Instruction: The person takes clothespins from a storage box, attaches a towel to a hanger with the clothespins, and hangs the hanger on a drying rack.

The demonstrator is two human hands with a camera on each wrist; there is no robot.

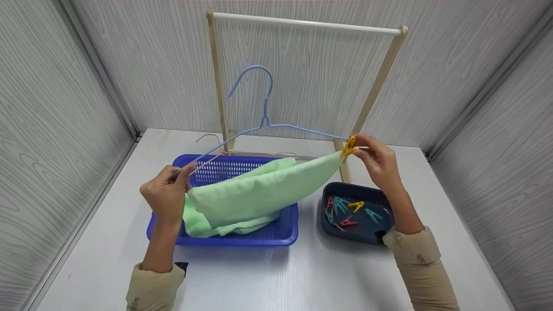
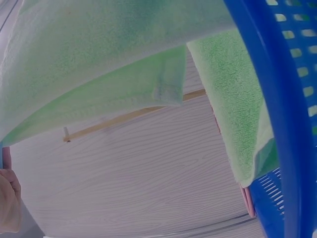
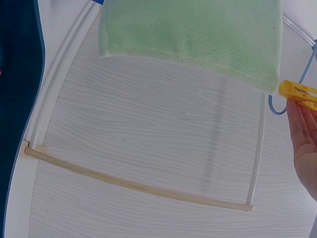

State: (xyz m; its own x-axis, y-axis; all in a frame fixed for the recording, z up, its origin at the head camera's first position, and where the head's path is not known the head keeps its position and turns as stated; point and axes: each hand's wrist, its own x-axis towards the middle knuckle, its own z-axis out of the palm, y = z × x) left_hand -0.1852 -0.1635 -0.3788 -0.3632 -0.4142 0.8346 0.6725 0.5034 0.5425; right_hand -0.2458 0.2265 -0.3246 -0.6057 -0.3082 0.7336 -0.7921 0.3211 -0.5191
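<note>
A light-green towel (image 1: 263,194) hangs stretched below a blue clothes hanger (image 1: 265,113), held over the blue basket. My left hand (image 1: 166,192) grips the hanger's left end, its fingers at the towel's upper left corner. At the other end, my right hand (image 1: 379,163) pinches a yellow clothespin (image 1: 349,147) where the towel's right corner meets the hanger. The right wrist view shows the same yellow clothespin (image 3: 299,93) between thumb and fingers, beside the towel's edge.
More green cloth (image 1: 196,222) lies in the blue basket (image 1: 237,241). A pink hanger (image 1: 259,153) rests at the basket's back edge. To the right, a dark tray (image 1: 354,238) holds several clothespins. Behind stands a wooden rack with a white bar (image 1: 306,23).
</note>
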